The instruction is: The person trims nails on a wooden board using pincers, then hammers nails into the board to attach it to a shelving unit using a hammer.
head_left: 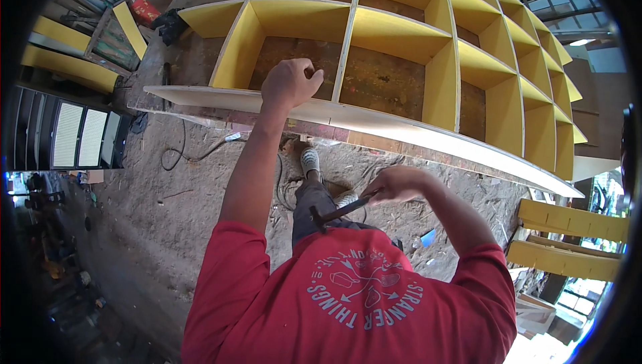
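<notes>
My left hand (291, 83) is above the near edge of a large yellow shelf frame (401, 33), its fingers curled together in a pinch. Whatever may be between those fingertips is too small or hidden to make out. Under that wrist runs a long pale board (374, 127) along the frame's near side, with the yellow dividers meeting it. In front of my body, my right hand (398, 185) grips a hammer (340, 213) by its handle. The hammer's dark head points left, close to my red shirt, away from the boards.
The frame rests on a worn work table (194, 63). A dark cable (184, 153) loops over the dirty floor at left. Yellow boards (568, 220) are stacked at right, and a dark cabinet with pale louvred panels (80, 133) stands at left.
</notes>
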`<state>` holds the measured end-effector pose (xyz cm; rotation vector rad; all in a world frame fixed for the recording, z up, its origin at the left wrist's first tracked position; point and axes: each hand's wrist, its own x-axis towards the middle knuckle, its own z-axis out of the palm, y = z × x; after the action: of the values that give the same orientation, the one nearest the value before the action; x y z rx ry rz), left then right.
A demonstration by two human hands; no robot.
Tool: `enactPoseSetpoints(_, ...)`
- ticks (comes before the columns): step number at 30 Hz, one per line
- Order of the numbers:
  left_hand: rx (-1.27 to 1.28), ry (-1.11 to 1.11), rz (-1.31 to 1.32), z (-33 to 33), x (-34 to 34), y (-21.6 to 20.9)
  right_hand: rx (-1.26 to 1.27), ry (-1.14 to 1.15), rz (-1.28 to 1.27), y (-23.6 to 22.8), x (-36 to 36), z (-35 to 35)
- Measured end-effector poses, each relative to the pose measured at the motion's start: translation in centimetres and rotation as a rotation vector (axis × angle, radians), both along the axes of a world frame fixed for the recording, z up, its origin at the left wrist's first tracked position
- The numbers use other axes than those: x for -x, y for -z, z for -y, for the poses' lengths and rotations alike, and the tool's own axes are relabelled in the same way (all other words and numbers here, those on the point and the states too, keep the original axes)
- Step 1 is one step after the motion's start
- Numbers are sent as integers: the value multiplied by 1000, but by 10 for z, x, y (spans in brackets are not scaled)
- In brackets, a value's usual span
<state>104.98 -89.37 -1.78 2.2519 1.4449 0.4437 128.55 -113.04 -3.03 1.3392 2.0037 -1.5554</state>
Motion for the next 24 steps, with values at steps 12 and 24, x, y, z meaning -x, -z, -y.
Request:
enactPoseSetpoints(12, 38, -23, 9, -1, -1, -4, -96, 354, -35, 11, -20, -14)
enactPoseSetpoints(24, 14, 1, 36, -2, 3, -3, -84, 428, 90, 5, -16, -8)
